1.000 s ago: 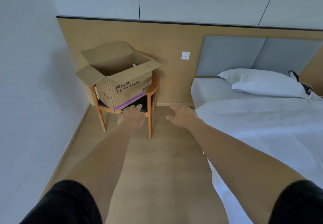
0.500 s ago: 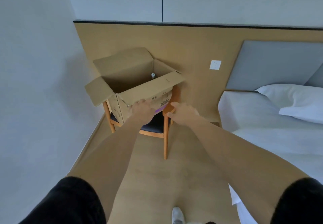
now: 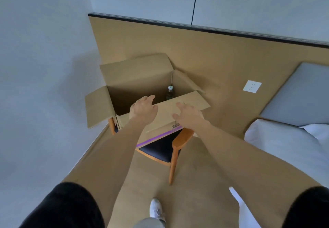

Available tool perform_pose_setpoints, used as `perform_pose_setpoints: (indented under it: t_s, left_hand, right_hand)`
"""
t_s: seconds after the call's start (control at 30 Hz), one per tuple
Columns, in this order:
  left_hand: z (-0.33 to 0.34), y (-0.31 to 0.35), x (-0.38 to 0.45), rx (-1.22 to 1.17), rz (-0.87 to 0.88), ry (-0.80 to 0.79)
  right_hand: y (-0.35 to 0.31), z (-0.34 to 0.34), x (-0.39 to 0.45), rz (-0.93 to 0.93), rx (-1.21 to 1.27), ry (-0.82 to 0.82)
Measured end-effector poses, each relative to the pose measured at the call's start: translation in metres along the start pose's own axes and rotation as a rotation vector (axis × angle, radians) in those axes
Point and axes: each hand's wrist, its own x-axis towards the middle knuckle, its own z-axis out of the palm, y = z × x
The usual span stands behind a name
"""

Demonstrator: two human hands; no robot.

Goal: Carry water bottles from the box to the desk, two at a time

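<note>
The room is lit by soft, even daylight, not too bright and not dark. No lamp or window shows, so where the light comes from cannot be told. The wall [image 3: 41, 67] on the left looks pale blue-grey, with a faint soft shadow beside the box [image 3: 135, 78]. Inside the box it is darker, and the bottle [image 3: 170, 92] there looks dim and a bit fuzzy. There is no glare. Straight lines bend near the edges, like the dark strip [image 3: 204, 28] along the wall. The sleeves [image 3: 62, 208] at the bottom look stretched and blurry.
</note>
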Motion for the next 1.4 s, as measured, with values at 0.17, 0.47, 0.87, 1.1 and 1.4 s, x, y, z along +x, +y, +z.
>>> perform_pose_setpoints:
  t_s: [0.17, 0.47, 0.87, 1.1, 1.4]
  left_hand:
    - [0.022, -0.007, 0.081, -0.034, -0.046, 0.002]
    - [0.047, -0.013, 0.222, -0.078, -0.083, -0.012]
    - [0.096, -0.065, 0.286, -0.076, -0.200, -0.135]
    - [0.104, -0.102, 0.287, -0.082, -0.345, -0.167]
    - [0.115, -0.143, 0.270, 0.013, -0.603, -0.372]
  right_hand:
    - [0.002, -0.012, 0.080, -0.031, 0.032, 0.007]
    - [0.020, -0.039, 0.225, -0.027, -0.092, -0.032]
    - [0.039, -0.002, 0.340, -0.071, -0.139, -0.186]
    - [0.048, 0.031, 0.392, -0.146, -0.172, -0.329]
    - [0.067, 0.074, 0.430, -0.228, -0.181, -0.568]
